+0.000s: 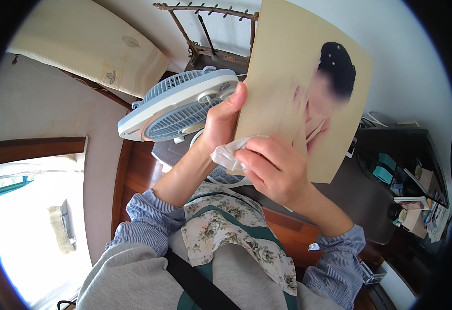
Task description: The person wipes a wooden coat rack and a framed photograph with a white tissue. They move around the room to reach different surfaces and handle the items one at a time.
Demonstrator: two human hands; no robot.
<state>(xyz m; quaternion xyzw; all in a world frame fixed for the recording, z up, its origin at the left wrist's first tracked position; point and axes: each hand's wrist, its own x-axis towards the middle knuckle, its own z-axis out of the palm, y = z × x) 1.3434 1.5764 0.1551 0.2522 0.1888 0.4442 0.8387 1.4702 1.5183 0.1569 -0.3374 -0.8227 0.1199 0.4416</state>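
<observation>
My left hand (223,120) grips the left edge of a large cream picture panel (284,58), its thumb up along the edge and its other fingers hidden behind. The panel bears a portrait of a person with dark, pinned-up hair, and it is tilted up in front of me. In my right hand (280,170) is a crumpled white tissue (232,153), pinched between the fingers close to the panel's lower left edge. Whether the tissue touches the panel, I cannot tell. Just left of my left hand stands a blue and white Midea box fan (179,108).
Behind the panel, a wooden brush rack (214,9) carries one hanging brush (206,35). The dark desk (346,205) holds a black monitor-like screen (408,155) at right. A scrap of white paper (314,246) lies on the wooden floor. At left is a bright window (28,232).
</observation>
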